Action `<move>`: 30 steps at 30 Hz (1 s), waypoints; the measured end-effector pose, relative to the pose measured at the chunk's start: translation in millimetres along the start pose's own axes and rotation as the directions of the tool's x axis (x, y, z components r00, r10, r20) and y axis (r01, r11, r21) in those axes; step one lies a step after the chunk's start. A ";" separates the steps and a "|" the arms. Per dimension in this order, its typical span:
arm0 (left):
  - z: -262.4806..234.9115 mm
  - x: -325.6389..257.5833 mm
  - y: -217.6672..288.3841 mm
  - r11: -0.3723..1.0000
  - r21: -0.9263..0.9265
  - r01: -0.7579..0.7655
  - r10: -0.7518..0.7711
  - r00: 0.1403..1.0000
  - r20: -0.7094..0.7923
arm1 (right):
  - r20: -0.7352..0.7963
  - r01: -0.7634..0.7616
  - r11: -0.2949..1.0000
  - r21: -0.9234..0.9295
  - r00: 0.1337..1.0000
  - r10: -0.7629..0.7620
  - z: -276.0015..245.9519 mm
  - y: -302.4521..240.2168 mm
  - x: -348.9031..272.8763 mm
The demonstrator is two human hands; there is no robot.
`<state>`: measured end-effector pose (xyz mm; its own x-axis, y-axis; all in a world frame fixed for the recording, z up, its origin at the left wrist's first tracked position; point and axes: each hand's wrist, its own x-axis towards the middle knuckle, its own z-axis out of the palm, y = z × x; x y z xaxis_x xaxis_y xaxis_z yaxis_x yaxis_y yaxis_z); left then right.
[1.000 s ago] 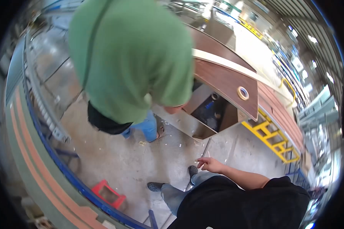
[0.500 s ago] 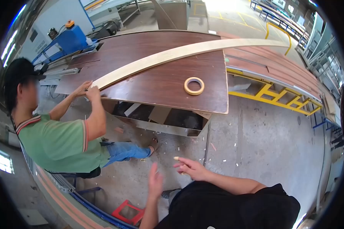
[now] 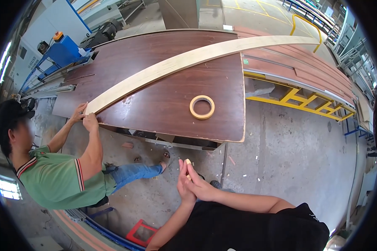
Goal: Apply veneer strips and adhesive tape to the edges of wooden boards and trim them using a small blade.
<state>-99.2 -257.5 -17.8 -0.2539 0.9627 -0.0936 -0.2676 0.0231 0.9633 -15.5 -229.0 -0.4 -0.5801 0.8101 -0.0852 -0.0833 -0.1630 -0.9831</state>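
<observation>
My left hand [image 3: 183, 188] and my right hand [image 3: 202, 189] meet palm to palm in front of my body, short of the table. Their fingers point forward, stretched out, and I see no tool in either one. Pale yellowish wraps cover fingertips on the right hand. Beyond them, a roll of tan tape [image 3: 202, 117] lies flat on the dark brown tabletop [image 3: 163, 109]. A long pale wooden board [image 3: 163, 67] crosses the top diagonally. At its near left end, a co-worker in a green shirt [image 3: 58, 180] grips it with both hands.
Reddish-brown planks [image 3: 276, 67] lie on a yellow metal frame [image 3: 289, 97] at the right. A red plastic stool [image 3: 139, 232] stands low on the left. Small scraps dot the concrete floor [image 3: 297, 150]. Blue equipment [image 3: 65, 52] stands at the far left.
My hands, apart before, have come together palm to palm. The view has shifted, and the tabletop reaches nearer to me. The co-worker still holds the board's end.
</observation>
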 end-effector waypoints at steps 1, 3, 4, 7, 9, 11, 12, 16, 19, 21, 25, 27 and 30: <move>-7.1 7.2 2.6 0.998 -0.045 0.044 -0.045 0.999 -0.011 | 0.028 0.047 0.977 -0.210 0.999 -0.042 0.9 -5.6 6.4; -23.8 21.0 8.9 0.983 -0.138 0.122 -0.127 0.991 -0.031 | 0.076 0.112 0.904 -0.412 0.993 -0.089 1.2 -9.1 19.1; -29.7 27.8 11.8 0.970 -0.185 0.155 -0.170 0.983 -0.067 | 0.070 0.111 0.913 -0.393 0.993 -0.091 -0.3 -8.3 24.0; -49.8 52.3 27.0 0.940 -0.198 0.278 -0.298 0.951 -0.081 | 0.061 0.070 0.975 -0.212 0.996 -0.059 7.2 -6.6 44.7; -58.0 66.5 34.1 0.914 -0.154 0.376 -0.389 0.919 -0.063 | 0.169 0.134 0.838 -0.529 0.984 -0.051 14.9 -9.6 58.4; -54.7 74.6 35.6 0.853 -0.474 0.219 -0.285 0.956 -0.072 | 0.142 0.197 0.817 -0.541 0.980 -0.143 25.4 -14.1 79.4; -53.4 80.6 36.9 0.777 -0.614 0.138 -0.239 0.967 -0.085 | 0.133 0.238 0.734 -0.636 0.971 -0.199 25.0 -18.1 91.2; -35.8 114.2 70.3 0.792 -0.475 0.385 -0.279 0.919 0.279 | 0.130 0.354 0.544 -0.761 0.904 -0.407 8.9 -46.1 129.7; -21.7 134.4 93.9 0.686 -0.597 0.416 -0.238 0.904 0.356 | 0.153 0.429 0.460 -0.778 0.838 -0.523 -20.3 -66.8 152.7; -5.5 152.5 99.2 0.616 -0.630 0.473 -0.227 0.872 0.433 | 0.213 0.567 0.370 -0.736 0.713 -0.668 -52.6 -66.5 164.6; -2.2 161.8 70.7 0.563 -0.554 0.614 -0.153 0.735 0.660 | 0.242 0.423 0.602 -0.678 0.901 -0.360 -110.7 -64.6 171.9; 9.9 176.1 43.3 0.919 0.116 0.378 -0.380 0.766 0.518 | -0.016 0.143 0.763 -0.631 0.980 -0.197 -146.6 -76.8 149.0; 40.9 190.9 51.1 0.830 0.524 -0.192 -0.093 0.878 0.469 | -0.397 -0.043 0.796 -0.604 0.882 -0.254 -190.3 -84.6 125.2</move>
<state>-123.3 -61.5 23.9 0.2375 0.9699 -0.0537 0.3140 -0.0244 0.9491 73.2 -6.6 41.3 -0.1687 0.9795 0.1103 0.4479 0.1758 -0.8766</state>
